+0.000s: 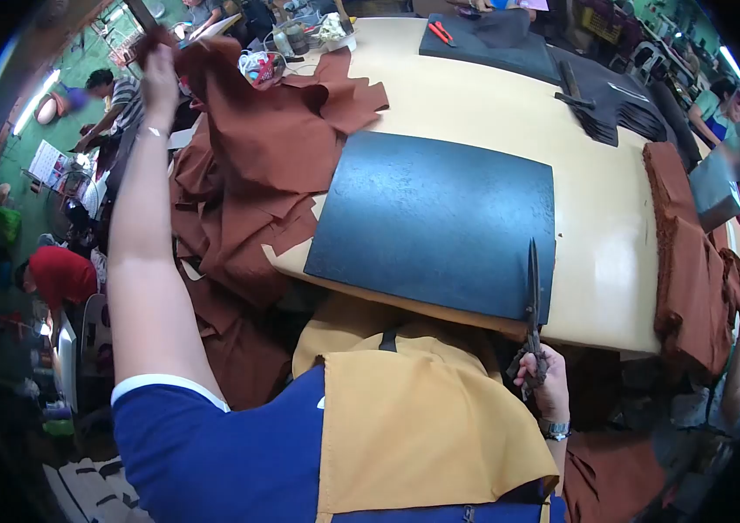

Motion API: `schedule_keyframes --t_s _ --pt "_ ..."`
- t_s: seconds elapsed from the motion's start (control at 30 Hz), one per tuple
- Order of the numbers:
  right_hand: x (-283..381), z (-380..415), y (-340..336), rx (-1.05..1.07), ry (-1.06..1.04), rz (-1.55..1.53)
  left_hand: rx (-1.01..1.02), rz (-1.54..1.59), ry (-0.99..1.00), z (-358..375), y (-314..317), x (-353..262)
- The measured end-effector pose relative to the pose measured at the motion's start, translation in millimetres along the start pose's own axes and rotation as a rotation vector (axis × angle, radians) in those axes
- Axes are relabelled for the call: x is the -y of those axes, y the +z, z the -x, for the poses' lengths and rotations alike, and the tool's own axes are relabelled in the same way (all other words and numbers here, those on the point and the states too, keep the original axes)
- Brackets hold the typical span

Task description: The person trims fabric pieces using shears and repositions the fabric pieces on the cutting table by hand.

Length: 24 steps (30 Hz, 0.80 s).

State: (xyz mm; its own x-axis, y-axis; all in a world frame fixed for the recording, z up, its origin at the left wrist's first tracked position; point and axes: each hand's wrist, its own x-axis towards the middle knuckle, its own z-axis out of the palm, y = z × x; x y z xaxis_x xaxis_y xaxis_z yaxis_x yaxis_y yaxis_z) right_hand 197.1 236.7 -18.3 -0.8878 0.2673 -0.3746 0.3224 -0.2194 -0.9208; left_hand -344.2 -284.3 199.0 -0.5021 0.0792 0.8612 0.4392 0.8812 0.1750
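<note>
My left hand is stretched out to the far left, its fingers closed on the edge of a piece of reddish-brown leather. The leather hangs in folds over the table's left end, among more crumpled brown pieces. Low on the right, my right hand grips a pair of scissors by the handles, blades pointing up and close together. The blades lie across the right edge of a dark cutting mat at the front of the table.
The cream table carries a dark board with red-handled pliers, a hammer and dark leather sheets. Stacked brown leather stands at the right edge. A person in red and other people work around.
</note>
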Motion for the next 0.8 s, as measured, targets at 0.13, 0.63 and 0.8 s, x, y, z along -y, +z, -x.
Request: schedule_keyframes --t_s 0.13,0.63,0.8 --pt "22 5 1 -0.043 -0.001 0.135 0.811 -0.46 0.28 148 28 -10" --pt "93 -73 -135 -0.663 -0.279 1.583 0.497 -0.313 -0.133 229 77 -69" --pt "85 -150 -49 -0.277 -0.629 1.011 0.806 0.271 0.061 257 37 -251"
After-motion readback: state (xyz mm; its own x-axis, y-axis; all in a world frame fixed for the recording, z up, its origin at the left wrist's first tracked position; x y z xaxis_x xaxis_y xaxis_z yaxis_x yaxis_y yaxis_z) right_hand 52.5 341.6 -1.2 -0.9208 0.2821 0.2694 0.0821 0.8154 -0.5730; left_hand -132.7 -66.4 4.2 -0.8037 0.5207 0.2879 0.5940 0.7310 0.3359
